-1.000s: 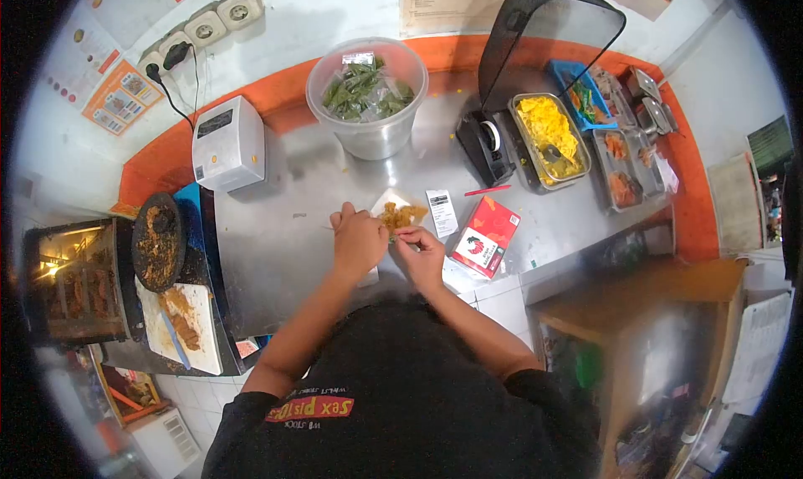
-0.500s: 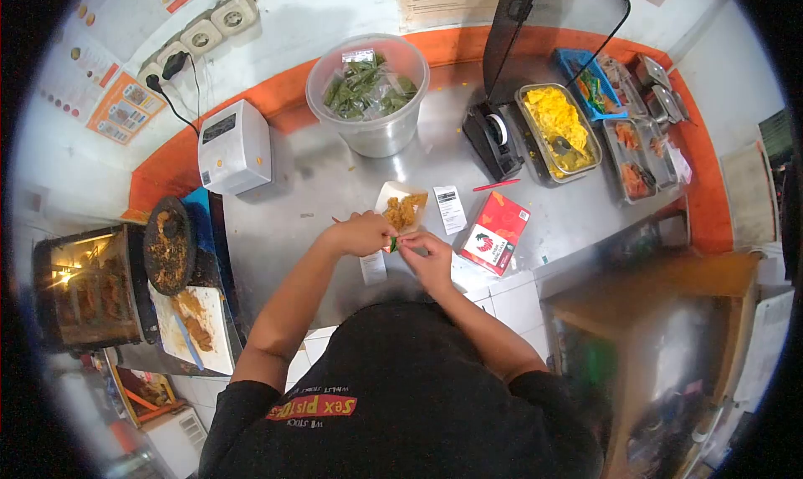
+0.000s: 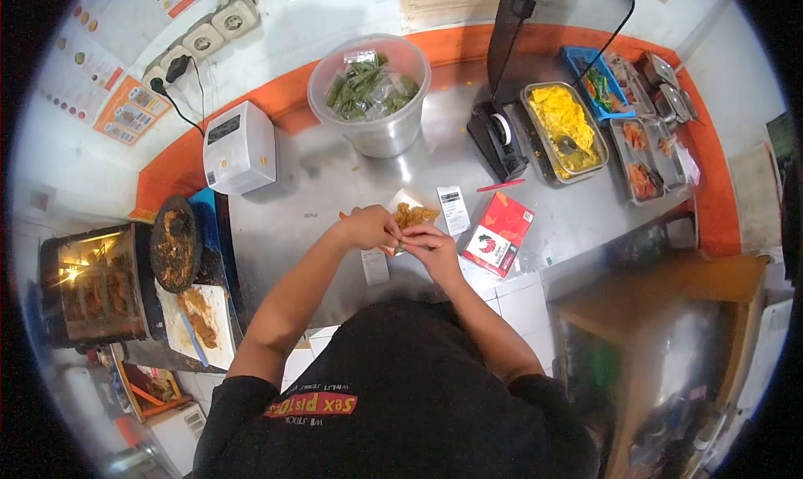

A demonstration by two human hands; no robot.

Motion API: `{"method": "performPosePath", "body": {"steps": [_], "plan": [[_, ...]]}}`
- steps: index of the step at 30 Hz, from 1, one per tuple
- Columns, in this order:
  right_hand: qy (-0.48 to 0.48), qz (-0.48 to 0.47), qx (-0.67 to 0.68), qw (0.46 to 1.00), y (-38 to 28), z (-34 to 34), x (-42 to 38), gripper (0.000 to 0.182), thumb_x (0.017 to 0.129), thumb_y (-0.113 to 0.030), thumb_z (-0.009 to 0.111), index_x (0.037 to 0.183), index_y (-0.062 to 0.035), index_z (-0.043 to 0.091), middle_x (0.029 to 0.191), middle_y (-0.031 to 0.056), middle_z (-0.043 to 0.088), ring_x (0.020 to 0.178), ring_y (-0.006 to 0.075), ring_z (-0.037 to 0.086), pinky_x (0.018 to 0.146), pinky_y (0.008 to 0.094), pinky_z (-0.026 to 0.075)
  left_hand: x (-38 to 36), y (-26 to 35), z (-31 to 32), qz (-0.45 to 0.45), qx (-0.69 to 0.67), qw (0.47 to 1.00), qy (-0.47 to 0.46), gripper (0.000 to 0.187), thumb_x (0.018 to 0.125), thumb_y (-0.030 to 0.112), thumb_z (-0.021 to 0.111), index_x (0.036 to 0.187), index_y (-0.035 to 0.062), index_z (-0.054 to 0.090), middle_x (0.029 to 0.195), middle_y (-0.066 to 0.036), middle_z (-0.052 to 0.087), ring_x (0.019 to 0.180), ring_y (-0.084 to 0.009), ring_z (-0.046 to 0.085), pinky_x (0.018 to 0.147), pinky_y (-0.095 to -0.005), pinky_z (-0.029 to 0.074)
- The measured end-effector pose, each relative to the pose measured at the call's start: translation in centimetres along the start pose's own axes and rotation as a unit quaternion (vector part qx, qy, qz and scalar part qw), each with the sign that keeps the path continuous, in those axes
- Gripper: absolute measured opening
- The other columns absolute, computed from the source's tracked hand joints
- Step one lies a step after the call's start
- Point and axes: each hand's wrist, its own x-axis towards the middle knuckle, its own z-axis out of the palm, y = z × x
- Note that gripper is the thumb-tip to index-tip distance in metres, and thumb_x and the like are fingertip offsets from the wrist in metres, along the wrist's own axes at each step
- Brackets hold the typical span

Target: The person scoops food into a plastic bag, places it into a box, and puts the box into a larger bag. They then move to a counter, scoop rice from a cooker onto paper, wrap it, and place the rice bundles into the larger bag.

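My left hand [image 3: 373, 228] and my right hand [image 3: 432, 245] meet over the steel table, fingertips pinched together around a small green piece, mostly hidden by the fingers. A thin orange-red tip [image 3: 342, 216] pokes out beside my left hand; what it belongs to is covered. Just beyond the fingers sits an open paper food box [image 3: 402, 198], white inside, with browned fried food [image 3: 416, 216] in it. Under my left hand lies a paper slip [image 3: 375, 267]. Right of the hands are a printed receipt [image 3: 452, 210] and a red-and-white carton [image 3: 499, 235].
A tub of bagged green leaves [image 3: 368, 103] stands behind. To the right are a tape dispenser [image 3: 495, 140], a red pen [image 3: 501, 185], a tray of yellow food [image 3: 562, 128] and a blue basket [image 3: 598, 82]. Left: a label printer [image 3: 240, 149], stone mortar [image 3: 176, 243], cutting board [image 3: 219, 333].
The green piece, plain between my fingertips before, is now mostly covered. My hands have come closer together and shifted slightly right, hiding more of the food box.
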Motion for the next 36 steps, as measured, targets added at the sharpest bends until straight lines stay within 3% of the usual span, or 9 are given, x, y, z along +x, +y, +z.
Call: {"method": "performPosePath", "body": {"steps": [7,14,16,18,21,24,26,29,36], "plan": [[-0.090,0.125,0.129,0.980,1.5,0.6,0.4,0.049,0.089,0.002,0.067,0.134,-0.0032,0.048,0.112,0.0081,0.067,0.103,0.0174,0.064,0.092,0.0317,0.050,1.9,-4.1,2.9,0.163,0.036,0.982,0.087,0.017,0.079,0.032,0.075,0.091,0.0202,0.077,0.089,-0.004,0.074,0.089,-0.0262,0.065,0.082,-0.0479,0.042],[0.011,0.163,0.309,0.937,1.4,-0.8,3.7,0.042,0.076,0.004,0.054,0.117,-0.0047,0.053,0.091,0.0033,0.059,0.088,0.0125,0.055,0.079,0.0237,0.044,-2.5,-6.3,2.7,0.167,0.083,0.941,0.282,0.027,0.089,0.030,0.068,0.105,0.0086,0.071,0.095,-0.007,0.071,0.093,-0.0248,0.058,0.086,-0.0423,0.043],[0.034,0.116,0.229,0.966,1.2,-1.2,4.9,0.035,0.078,-0.001,0.057,0.113,-0.0024,0.054,0.090,0.0043,0.057,0.087,0.0152,0.053,0.083,0.0266,0.043,-2.7,-8.9,3.0,0.131,-0.288,0.934,0.165,0.021,0.090,0.022,0.068,0.103,0.0057,0.070,0.093,-0.007,0.070,0.092,-0.0198,0.063,0.084,-0.0389,0.049],[0.176,0.016,-0.020,0.984,-0.6,0.2,4.8,0.026,0.081,-0.004,0.062,0.106,-0.0023,0.056,0.098,0.0067,0.058,0.096,0.0190,0.054,0.092,0.0325,0.043,-2.8,-9.9,3.8,0.127,-0.370,0.902,0.184,0.019,0.092,0.017,0.066,0.103,0.0011,0.069,0.092,-0.008,0.069,0.085,-0.0144,0.065,0.077,-0.0319,0.053],[0.116,-0.022,-0.068,0.991,2.8,-0.4,3.2,0.025,0.079,-0.003,0.069,0.102,-0.0028,0.057,0.113,0.0104,0.058,0.113,0.0235,0.052,0.103,0.0383,0.039,-2.1,-9.4,5.5,0.136,-0.502,0.813,0.261,0.021,0.094,0.015,0.066,0.104,-0.0031,0.069,0.090,-0.007,0.069,0.079,-0.0119,0.064,0.074,-0.0275,0.055],[-0.023,-0.117,-0.162,0.979,-1.0,3.7,2.0,0.033,0.074,0.000,0.075,0.101,-0.0035,0.056,0.125,0.0131,0.055,0.122,0.0267,0.050,0.108,0.0407,0.035,-0.7,-8.0,6.5,0.128,-0.512,0.807,0.264,0.020,0.094,0.013,0.065,0.107,-0.0020,0.066,0.095,-0.007,0.068,0.083,-0.0119,0.065,0.077,-0.0282,0.055],[-0.028,-0.124,-0.210,0.970,-1.1,4.6,1.8,0.034,0.076,0.002,0.076,0.104,-0.0027,0.057,0.131,0.0145,0.053,0.123,0.0290,0.052,0.108,0.0409,0.038,0.5,-6.6,7.6,0.249,-0.583,0.720,0.282,0.017,0.095,0.013,0.064,0.106,0.0000,0.062,0.099,-0.006,0.067,0.085,-0.0115,0.064,0.077,-0.0278,0.055],[-0.003,0.003,0.007,1.000,0.0,4.4,2.2,0.035,0.084,0.012,0.065,0.117,0.0022,0.059,0.140,0.0181,0.051,0.126,0.0292,0.054,0.106,0.0387,0.046,3.0,-7.1,8.2,0.271,-0.611,0.694,0.267,0.014,0.095,0.012,0.064,0.103,0.0020,0.059,0.100,-0.005,0.065,0.089,-0.0112,0.064,0.078,-0.0271,0.055],[-0.034,0.007,-0.009,0.999,1.9,2.9,3.9,0.029,0.086,0.010,0.064,0.114,0.0049,0.062,0.138,0.0212,0.054,0.125,0.0286,0.055,0.105,0.0385,0.047,6.5,-8.7,7.0,0.216,-0.691,0.636,0.266,0.012,0.094,0.013,0.065,0.098,0.0036,0.060,0.095,-0.005,0.064,0.084,-0.0108,0.063,0.071,-0.0243,0.054]]}}
